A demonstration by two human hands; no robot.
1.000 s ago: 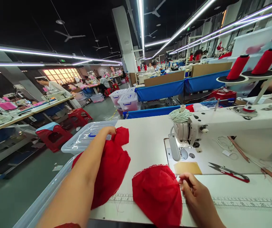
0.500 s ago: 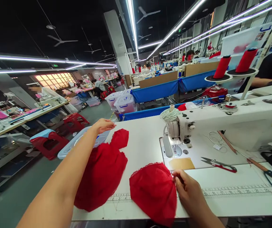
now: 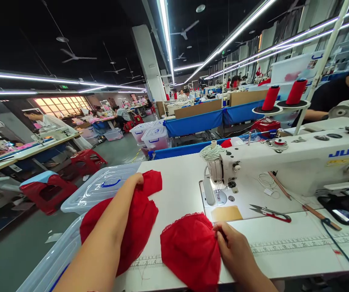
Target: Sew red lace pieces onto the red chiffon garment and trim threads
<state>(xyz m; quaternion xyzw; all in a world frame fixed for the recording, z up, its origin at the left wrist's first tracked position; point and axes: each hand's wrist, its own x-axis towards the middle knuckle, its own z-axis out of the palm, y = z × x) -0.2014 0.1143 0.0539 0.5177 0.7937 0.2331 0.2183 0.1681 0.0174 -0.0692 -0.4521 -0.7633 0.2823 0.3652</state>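
Observation:
My right hand [image 3: 231, 245] pinches the right edge of a red bra cup [image 3: 189, 247] with lace trim along its top. The cup lies at the table's front edge, its lower part hanging towards me. My left arm reaches across a larger pile of red fabric [image 3: 139, 227]. At the far end of that pile, my left hand [image 3: 138, 179] is closed at the left edge of a small red fabric piece [image 3: 152, 182]; its fingertips are partly hidden. Right of the cup stands a white sewing machine [image 3: 272, 158], its needle area lit.
Thread snips [image 3: 270, 213], a wooden-handled tool [image 3: 322, 217] and a phone [image 3: 347, 211] lie on the right. A printed ruler [image 3: 284, 245] runs along the table [image 3: 177, 194]. Lidded plastic bins [image 3: 92, 188] stand at left, beside red stools [image 3: 48, 192]. A co-worker [image 3: 329, 93] sits at the right.
My left hand has come down from above the table onto the small red piece, its fingers now curled. My right hand keeps its pinch on the cup. The view has shifted slightly.

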